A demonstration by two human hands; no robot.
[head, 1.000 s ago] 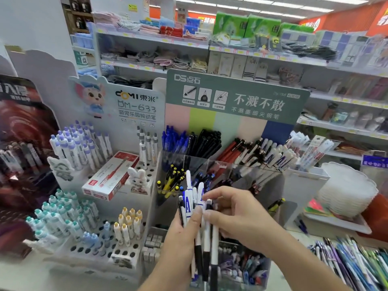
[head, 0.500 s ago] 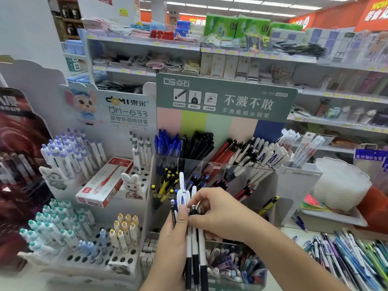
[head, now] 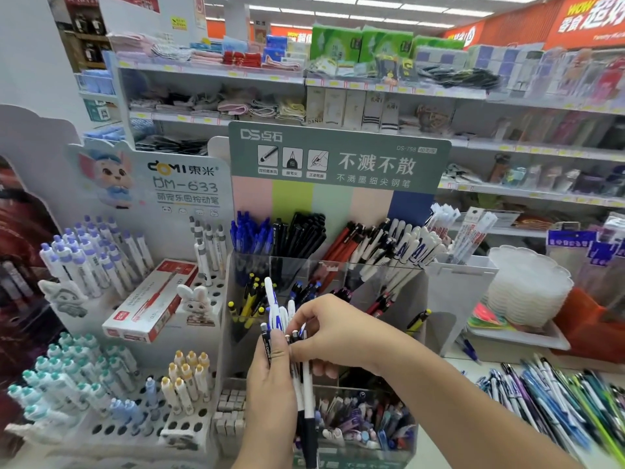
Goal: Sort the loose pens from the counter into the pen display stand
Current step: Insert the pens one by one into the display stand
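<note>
Stood before the clear pen display stand on the counter, under a green header card printed with white characters. Held a bundle of pens upright in the left hand, fingers curled round the barrels, thumb laid along a dark pen at the front. Reached across with the right hand, fingers bent and pinching at the pen tops in the middle of the bundle; could not tell which single pen was pinched. Rose above the rest: one white pen with blue print, its tip level with the stand's middle row. Hung the whole bundle in front of the stand's lower compartments, touching none of them as far as could be seen. Filled the stand's back row with blue pens, black pens, red pens and white pens, all leaning. Lay heaped at the right edge: loose pens, blurred, many colours. Stood to the left: a white peg-hole stand with purple-capped, teal-capped and yellow-capped pens, plus a red-and-white box resting on it. Stretched behind: store shelves stacked with packaged goods.
</note>
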